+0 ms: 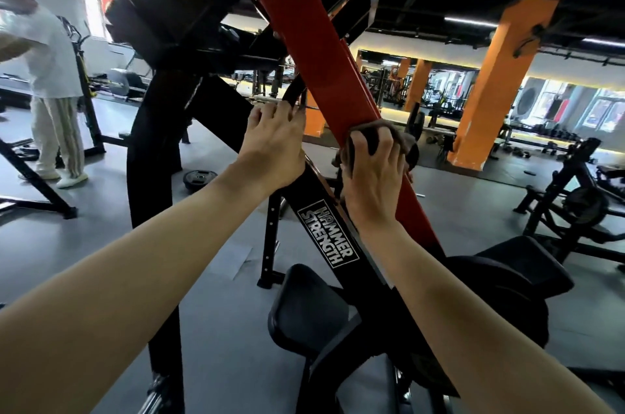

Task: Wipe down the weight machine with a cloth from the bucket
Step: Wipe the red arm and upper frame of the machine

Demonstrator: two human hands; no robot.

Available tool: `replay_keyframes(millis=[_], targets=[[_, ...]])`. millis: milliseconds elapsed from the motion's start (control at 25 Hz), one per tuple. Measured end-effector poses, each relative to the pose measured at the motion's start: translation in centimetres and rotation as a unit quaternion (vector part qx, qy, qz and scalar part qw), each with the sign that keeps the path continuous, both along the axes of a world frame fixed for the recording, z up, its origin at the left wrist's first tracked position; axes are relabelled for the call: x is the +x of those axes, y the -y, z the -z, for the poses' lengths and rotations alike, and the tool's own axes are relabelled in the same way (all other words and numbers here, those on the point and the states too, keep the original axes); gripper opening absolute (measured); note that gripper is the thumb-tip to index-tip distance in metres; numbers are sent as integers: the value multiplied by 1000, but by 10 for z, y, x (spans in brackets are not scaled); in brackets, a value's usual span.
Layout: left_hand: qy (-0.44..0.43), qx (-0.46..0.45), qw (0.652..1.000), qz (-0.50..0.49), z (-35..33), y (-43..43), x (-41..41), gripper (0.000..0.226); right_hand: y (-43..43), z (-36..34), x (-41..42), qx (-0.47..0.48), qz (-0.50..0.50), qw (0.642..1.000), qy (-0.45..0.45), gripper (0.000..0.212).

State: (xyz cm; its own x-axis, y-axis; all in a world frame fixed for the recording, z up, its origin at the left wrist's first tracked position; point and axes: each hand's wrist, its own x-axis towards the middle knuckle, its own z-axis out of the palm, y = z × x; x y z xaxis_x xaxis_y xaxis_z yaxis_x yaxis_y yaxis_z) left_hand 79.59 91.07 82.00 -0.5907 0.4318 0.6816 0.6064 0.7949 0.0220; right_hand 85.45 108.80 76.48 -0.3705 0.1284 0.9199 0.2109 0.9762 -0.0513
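Wiping is the step now: the right hand (370, 173) holds the brown cloth (404, 139) on the red bar (314, 51) of the weight machine (299, 192). The left hand (270, 146) grips a black bar (293, 92) just to the left. Next, I think, the cloth must slide along the red bar.

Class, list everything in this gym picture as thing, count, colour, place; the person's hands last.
red beam: one, red, slanting up centre
frame bar: one, black, Hammer Strength label, beside red beam
curved bar: one, black, centre
cloth: one, brown, on red beam
seat pads: two, black, bottom
weight plate: one, black, floor left
pillar: one, orange, right
bystander: one, white shirt, far left
left hand: one, gripping curved bar
right hand: one, holding cloth against red beam
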Motion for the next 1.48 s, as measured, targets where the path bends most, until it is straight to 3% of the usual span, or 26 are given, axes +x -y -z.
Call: replay_keyframes(millis=[120, 240, 480, 640, 760, 960, 1080, 1280, 1480], targets=[[-7, -27, 998, -53, -1, 9, -11, 51, 5, -2, -11, 5, 1, 1000, -9, 50], [-20, -30, 999, -20, -3, 17, -16, 50, -2, 22, -5, 23, 31, 999, 5, 47], [-1, -60, 998, 3, -24, 17, -8, 38, 27, -40, -27, 10, -25, 999, -32, 29], [24, -61, 998, 19, -27, 26, -8, 30, 20, -21, -20, 35, 0, 999, -9, 42], [46, -70, 996, 12, -34, 28, -6, 27, 26, -44, -28, 53, -11, 998, -16, 51], [81, 16, 996, 20, -56, 33, -1, 32, 63, -82, -48, 18, -36, 998, -37, 59], [95, 39, 994, 31, -58, 39, -3, 32, 48, -69, -47, 74, -27, 997, -25, 60], [46, 65, 996, 49, -79, 37, -6, 36, 60, -119, -69, 114, -64, 991, -15, 72], [-22, 94, 991, 93, -89, 29, 0, 39, 46, -100, -65, 178, -47, 982, 27, 81]])
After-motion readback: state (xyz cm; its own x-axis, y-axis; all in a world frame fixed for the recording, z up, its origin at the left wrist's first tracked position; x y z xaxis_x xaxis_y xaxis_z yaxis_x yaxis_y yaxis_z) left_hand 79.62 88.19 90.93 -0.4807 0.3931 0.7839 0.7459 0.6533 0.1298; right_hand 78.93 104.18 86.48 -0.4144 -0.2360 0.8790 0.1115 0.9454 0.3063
